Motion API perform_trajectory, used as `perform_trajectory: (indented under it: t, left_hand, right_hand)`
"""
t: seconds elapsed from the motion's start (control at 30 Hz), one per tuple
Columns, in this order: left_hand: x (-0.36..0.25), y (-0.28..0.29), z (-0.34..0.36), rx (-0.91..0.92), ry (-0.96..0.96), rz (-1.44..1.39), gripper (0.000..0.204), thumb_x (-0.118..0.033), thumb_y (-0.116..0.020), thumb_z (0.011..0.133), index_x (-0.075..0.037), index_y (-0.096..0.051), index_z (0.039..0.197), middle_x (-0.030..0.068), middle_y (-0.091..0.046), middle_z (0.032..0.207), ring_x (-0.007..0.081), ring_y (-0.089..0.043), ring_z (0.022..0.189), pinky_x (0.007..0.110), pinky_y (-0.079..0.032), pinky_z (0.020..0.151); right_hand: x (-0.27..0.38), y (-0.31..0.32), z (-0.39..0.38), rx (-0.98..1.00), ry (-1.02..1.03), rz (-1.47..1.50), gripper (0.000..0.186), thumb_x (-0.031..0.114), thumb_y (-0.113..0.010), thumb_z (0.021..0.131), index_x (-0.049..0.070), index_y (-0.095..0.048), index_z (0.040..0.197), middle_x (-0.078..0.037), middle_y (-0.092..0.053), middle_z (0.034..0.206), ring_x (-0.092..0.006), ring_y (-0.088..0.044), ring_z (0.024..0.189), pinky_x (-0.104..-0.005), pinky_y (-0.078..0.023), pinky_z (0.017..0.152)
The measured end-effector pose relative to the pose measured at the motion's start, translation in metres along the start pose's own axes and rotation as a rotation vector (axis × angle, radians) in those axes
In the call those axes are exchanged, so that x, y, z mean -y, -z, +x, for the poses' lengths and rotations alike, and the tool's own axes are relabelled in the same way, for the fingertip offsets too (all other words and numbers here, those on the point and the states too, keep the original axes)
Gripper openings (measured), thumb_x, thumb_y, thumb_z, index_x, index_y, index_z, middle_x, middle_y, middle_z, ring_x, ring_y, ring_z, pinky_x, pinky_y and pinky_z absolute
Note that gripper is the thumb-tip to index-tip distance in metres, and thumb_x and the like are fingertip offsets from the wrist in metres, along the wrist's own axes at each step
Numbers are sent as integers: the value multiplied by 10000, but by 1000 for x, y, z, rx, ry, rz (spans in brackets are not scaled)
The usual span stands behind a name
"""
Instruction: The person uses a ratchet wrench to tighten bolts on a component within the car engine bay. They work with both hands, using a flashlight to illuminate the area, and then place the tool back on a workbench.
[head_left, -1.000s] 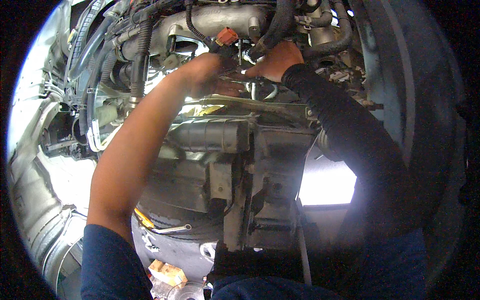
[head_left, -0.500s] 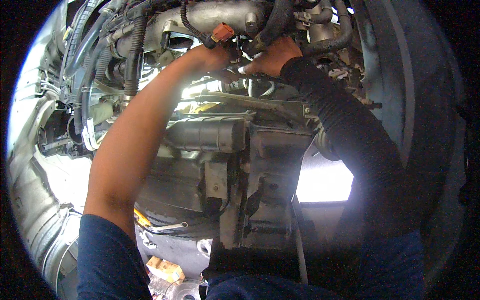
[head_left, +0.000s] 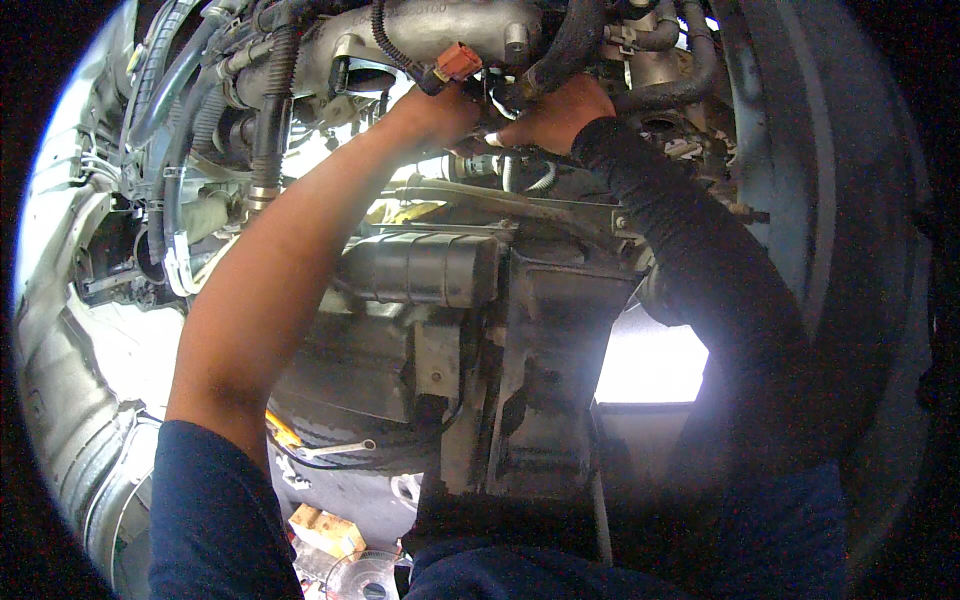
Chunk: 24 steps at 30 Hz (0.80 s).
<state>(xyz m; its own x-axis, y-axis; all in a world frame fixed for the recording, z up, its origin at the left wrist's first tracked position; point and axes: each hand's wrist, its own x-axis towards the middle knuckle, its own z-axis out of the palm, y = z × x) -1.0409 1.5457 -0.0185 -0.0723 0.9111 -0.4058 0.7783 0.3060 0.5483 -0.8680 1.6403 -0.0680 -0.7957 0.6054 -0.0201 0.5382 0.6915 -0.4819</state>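
Both arms reach up into a vehicle's engine bay. My left hand (head_left: 440, 116) is bent in just below an orange connector (head_left: 459, 62) on a black corrugated wire sleeve (head_left: 384, 38). Close by on the right, my right hand (head_left: 562, 116) is curled under a thick black hose (head_left: 568, 52), its thumb side toward the left hand. The fingers of both hands look bent inward and meet around a small dark spot. What they grip there is hidden. Above them runs a cast metal pipe (head_left: 430, 28) with a bolt boss.
A black ribbed cylinder (head_left: 420, 270) and dark housings lie below my hands. Hoses (head_left: 270, 130) hang at the left. Lower down are a combination wrench (head_left: 345, 449), a yellow-handled tool (head_left: 283, 430) and a cardboard box (head_left: 328, 531). A dark body panel (head_left: 790, 170) borders the right side.
The view has shifted slightly, so the engine parts sit a little further right. Both hands stay at the same spot beneath the connector and hose, with only small finger movement.
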Motion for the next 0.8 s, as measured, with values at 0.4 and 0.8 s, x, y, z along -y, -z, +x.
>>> perform_trajectory:
  t: [0.4, 0.8]
  left_hand:
    - [-5, -4, -9, -73, 35, 366, 343, -375, -504, 989, -173, -677, 1205, 170, -699, 1150, 406, -689, 1022, 509, -560, 839]
    - [-4, 11, -16, -19, -56, -110, 308, -202, -495, 1025, -49, -656, 1238, 107, -712, 1146, 220, -654, 915, 402, -514, 864]
  right_hand:
    - [-18, -9, 11, 120, 162, -175, 638, 624, -731, 783, 59, -756, 1079, -199, -738, 1039, -376, -720, 933, -463, -581, 882]
    - [-28, -21, 17, -56, 244, -98, 603, 663, -735, 766, 82, -772, 924, -214, -718, 823, -404, -685, 739, -487, -573, 761]
